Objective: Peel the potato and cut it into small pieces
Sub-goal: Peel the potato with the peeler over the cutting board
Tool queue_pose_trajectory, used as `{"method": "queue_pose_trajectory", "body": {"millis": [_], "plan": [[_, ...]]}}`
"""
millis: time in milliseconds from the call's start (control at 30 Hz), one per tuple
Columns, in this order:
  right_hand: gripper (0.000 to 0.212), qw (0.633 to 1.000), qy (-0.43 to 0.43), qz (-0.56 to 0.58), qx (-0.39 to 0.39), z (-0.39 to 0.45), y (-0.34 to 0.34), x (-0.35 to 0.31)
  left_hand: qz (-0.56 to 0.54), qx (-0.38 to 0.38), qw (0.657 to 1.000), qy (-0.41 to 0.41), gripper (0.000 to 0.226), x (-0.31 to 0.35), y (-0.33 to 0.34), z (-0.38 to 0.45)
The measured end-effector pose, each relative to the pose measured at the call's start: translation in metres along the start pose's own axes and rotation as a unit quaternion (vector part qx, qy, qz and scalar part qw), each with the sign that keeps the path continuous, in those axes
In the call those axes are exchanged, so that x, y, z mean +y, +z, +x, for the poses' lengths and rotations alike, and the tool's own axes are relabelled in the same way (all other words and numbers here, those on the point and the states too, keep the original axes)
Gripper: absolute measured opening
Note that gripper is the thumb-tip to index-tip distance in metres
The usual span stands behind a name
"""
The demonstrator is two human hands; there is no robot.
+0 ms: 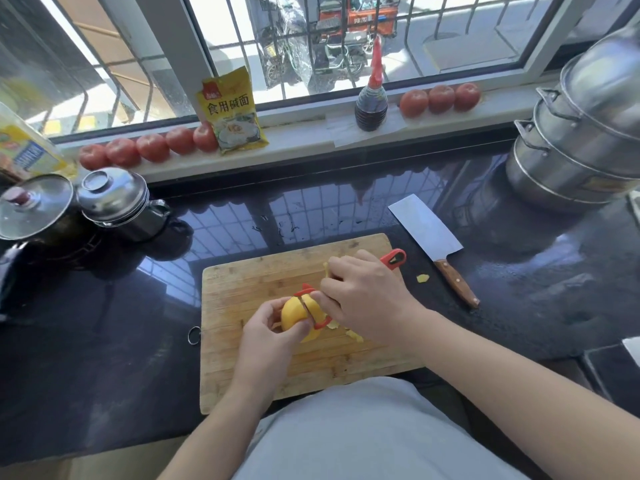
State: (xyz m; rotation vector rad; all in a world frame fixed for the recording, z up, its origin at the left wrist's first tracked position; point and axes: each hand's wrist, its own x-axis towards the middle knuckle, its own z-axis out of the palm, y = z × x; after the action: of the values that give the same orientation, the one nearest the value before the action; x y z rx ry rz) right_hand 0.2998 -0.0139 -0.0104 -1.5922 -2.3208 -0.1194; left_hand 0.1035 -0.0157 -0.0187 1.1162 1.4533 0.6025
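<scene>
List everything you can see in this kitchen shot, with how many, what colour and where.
potato: one, yellow, over the cutting board, held in the left hand
peeler: one, red, on the potato
cutting board: one, light wood, on the counter
peel scraps: a few, yellow, on board and counter
cleaver: one, steel with wooden handle, right of the board
tomatoes: eight, red, on the sill
packet: one, yellow, on the sill
bottle: one, dark with red cap, on the sill
stacked steamer: one, steel, far right
lidded pots: two, far left
left hand: grips the potato
right hand: grips the peeler
</scene>
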Motion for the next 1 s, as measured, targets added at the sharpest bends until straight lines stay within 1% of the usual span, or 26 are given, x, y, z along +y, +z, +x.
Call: {"method": "queue_pose_trajectory", "body": {"millis": [100, 167, 233, 367, 400, 433, 500, 533, 600, 633, 667, 733, 800, 867, 933, 1000], "plan": [[0.045, 0.999, -0.031, -0.013, -0.017, 0.003, -0.004, 0.0, 0.003, -0.004, 1.0, 0.0, 0.035, 0.002, 0.001, -0.001], [0.044, 0.999, -0.032, -0.012, -0.017, 0.002, -0.003, 0.003, -0.001, 0.001, 1.0, 0.005, 0.034, 0.002, 0.0, -0.001], [0.044, 1.0, -0.008, -0.003, -0.006, 0.0, 0.002, 0.005, -0.011, 0.007, 1.0, 0.006, 0.033, 0.003, 0.001, -0.003], [0.042, 0.997, 0.068, 0.031, 0.003, -0.008, 0.019, 0.009, -0.033, 0.022, 0.999, 0.0, 0.032, 0.0, 0.002, -0.005], [0.043, 0.996, 0.088, 0.023, -0.011, -0.011, 0.023, 0.013, -0.043, 0.027, 0.999, -0.002, 0.033, -0.001, 0.002, -0.005], [0.045, 0.993, 0.112, 0.007, -0.046, -0.015, 0.027, 0.018, -0.059, 0.03, 0.998, -0.004, 0.035, -0.002, 0.001, -0.006], [0.05, 0.972, 0.184, -0.004, -0.144, -0.026, 0.035, 0.031, -0.097, 0.031, 0.995, -0.009, 0.037, -0.002, -0.001, -0.005], [0.051, 0.96, 0.219, 0.0, -0.174, -0.033, 0.038, 0.036, -0.116, 0.028, 0.993, -0.017, 0.038, -0.002, -0.002, -0.004], [0.05, 0.945, 0.265, 0.017, -0.193, -0.041, 0.042, 0.041, -0.142, 0.017, 0.989, -0.037, 0.039, -0.002, -0.003, -0.002], [0.049, 0.942, 0.271, 0.024, -0.195, -0.043, 0.042, 0.04, -0.147, 0.012, 0.988, -0.045, 0.04, -0.003, -0.004, -0.001], [0.05, 0.944, 0.268, 0.03, -0.192, -0.043, 0.044, 0.039, -0.145, 0.009, 0.988, -0.051, 0.041, -0.003, -0.004, 0.0], [0.052, 0.955, 0.248, 0.046, -0.159, -0.04, 0.041, 0.034, -0.135, 0.008, 0.989, -0.057, 0.041, -0.005, -0.002, 0.0], [0.054, 0.974, 0.205, 0.049, -0.085, -0.032, 0.033, 0.027, -0.137, 0.004, 0.988, -0.065, 0.041, -0.005, -0.001, 0.0], [0.05, 0.985, 0.163, 0.048, -0.013, -0.024, 0.022, 0.02, -0.143, -0.002, 0.987, -0.074, 0.04, -0.004, -0.001, 0.001], [0.045, 0.991, 0.126, 0.049, 0.018, -0.015, 0.011, 0.012, -0.142, -0.009, 0.987, -0.072, 0.042, -0.004, -0.001, 0.001], [0.044, 0.993, 0.105, 0.048, 0.022, -0.007, 0.001, 0.003, -0.146, -0.015, 0.987, -0.066, 0.042, -0.003, 0.0, 0.001]]}}
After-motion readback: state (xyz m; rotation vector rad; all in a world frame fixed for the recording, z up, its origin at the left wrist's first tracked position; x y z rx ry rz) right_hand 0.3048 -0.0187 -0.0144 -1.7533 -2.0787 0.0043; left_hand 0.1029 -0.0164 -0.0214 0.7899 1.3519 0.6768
